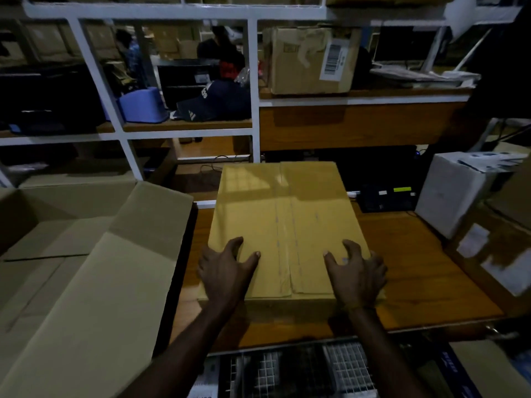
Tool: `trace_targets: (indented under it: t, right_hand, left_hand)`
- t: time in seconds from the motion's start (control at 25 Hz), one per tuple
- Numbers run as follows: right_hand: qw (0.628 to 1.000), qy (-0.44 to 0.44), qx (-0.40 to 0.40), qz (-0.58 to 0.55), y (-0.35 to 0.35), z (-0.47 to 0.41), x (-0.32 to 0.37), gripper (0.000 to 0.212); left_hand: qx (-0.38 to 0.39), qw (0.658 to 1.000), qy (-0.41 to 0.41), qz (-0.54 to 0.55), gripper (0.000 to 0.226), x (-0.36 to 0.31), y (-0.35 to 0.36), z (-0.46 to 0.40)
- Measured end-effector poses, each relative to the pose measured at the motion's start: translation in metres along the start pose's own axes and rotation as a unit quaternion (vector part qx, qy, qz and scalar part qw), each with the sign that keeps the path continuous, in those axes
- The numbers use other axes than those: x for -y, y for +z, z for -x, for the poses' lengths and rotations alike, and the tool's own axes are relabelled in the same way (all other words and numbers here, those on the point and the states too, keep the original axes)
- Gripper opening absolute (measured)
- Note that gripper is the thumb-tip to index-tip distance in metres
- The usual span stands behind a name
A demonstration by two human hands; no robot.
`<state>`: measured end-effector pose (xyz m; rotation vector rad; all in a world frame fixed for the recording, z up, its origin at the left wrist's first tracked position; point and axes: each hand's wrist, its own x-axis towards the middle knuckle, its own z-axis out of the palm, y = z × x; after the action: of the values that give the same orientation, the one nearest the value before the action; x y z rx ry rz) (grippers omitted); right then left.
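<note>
Mustard-brown box (287, 219), paler tape strip down its middle, on orange-brown wood-grain tabletop (416, 268); white shelf frame (254, 81), white-striped navy cap (212, 104), pale blue tub (140, 106) behind.

My left hand (227, 271) and right hand (356, 274) cover the near corners of the box (284, 214), and my outer fingers drop over its side edges, out of sight. The open carton (86, 268) off the tabletop's (416, 277) left edge is cut by the frame. Labels on the black device (388, 198) at the far edge are too small to read — the grid shapes (316, 369) under the near edge are a blur.
</note>
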<state>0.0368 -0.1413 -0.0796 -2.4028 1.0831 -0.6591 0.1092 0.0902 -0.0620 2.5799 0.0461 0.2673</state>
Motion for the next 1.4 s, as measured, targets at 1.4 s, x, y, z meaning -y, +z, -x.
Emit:
trace_targets:
  t: [1.4]
  right_hand:
    - [0.89,-0.43,0.135,-0.074,-0.016,0.027,-0.011,0.036]
  left_hand:
    - [0.148,0.935,0.311,0.087,0.018,-0.031,0.011,0.047]
